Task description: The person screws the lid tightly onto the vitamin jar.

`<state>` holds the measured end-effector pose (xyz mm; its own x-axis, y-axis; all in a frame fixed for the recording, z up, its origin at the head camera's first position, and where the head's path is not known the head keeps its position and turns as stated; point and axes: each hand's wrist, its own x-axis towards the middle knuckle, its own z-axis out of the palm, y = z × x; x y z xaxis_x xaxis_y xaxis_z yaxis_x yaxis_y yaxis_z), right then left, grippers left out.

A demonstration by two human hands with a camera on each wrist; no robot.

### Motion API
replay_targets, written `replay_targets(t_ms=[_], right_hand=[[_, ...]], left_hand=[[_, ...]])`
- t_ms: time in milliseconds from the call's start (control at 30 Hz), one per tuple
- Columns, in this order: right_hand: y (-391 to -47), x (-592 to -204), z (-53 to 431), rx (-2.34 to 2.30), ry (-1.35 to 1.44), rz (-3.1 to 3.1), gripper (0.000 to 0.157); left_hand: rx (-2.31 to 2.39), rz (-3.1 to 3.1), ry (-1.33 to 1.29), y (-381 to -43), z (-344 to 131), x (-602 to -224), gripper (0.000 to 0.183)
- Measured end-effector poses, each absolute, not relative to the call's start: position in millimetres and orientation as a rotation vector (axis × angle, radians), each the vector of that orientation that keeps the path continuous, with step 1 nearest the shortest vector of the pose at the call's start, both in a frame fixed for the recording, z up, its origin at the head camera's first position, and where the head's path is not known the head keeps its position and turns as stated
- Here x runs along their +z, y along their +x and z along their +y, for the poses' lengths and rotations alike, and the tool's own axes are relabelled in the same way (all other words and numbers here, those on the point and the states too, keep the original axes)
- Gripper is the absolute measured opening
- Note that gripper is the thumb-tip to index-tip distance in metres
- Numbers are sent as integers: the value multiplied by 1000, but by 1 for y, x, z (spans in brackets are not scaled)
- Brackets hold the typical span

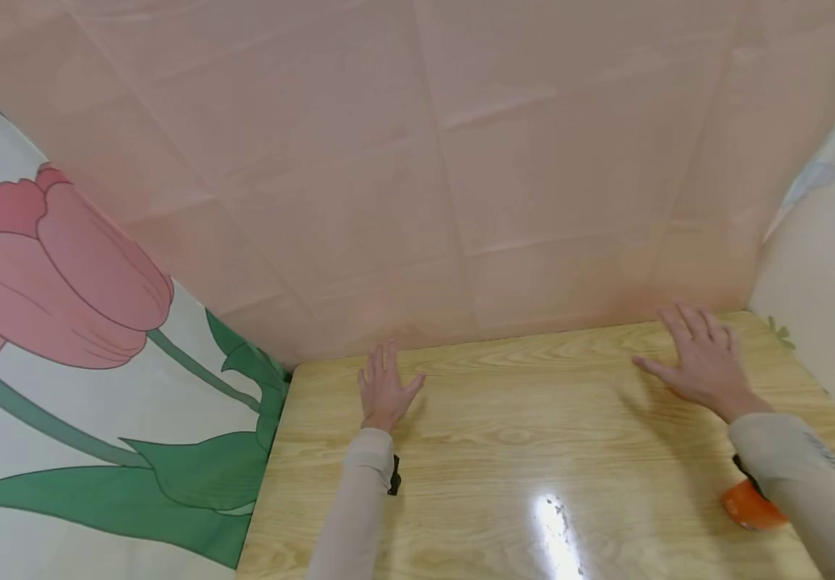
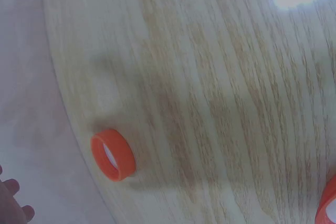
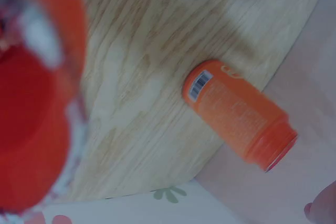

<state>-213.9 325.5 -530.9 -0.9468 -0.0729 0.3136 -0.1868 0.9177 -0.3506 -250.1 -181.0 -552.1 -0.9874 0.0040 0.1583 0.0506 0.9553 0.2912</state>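
Note:
My left hand (image 1: 386, 393) hovers over the left part of the wooden table with its fingers spread and nothing held. In the left wrist view, an orange ring-shaped lid (image 2: 119, 156) with a white inside stands on edge. My right hand (image 1: 704, 366) is spread over the far right of the table, also holding nothing. An orange bottle (image 3: 236, 111) with printed text and a barcode appears in the right wrist view, uncapped as far as I see; the right hand mostly hides it in the head view. Beneath the right forearm sits another orange container (image 1: 751, 506), partly covered.
A second orange round piece (image 2: 328, 205) is cut off at the left wrist view's edge. A large blurred red-orange open thing (image 3: 37, 114) fills the left of the right wrist view. Pink cloth (image 1: 425, 161) hangs behind the wooden table (image 1: 519, 427); tulip-printed cloth (image 1: 62, 274) hangs left.

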Motion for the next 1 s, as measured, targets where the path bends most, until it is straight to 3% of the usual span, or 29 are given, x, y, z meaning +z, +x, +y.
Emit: replay_targets(t_ms=[1000], right_hand=[[-202,-553,368,631,30,-2897,100]], left_hand=[[-590,-2930,51,-248,-204,-571,92]])
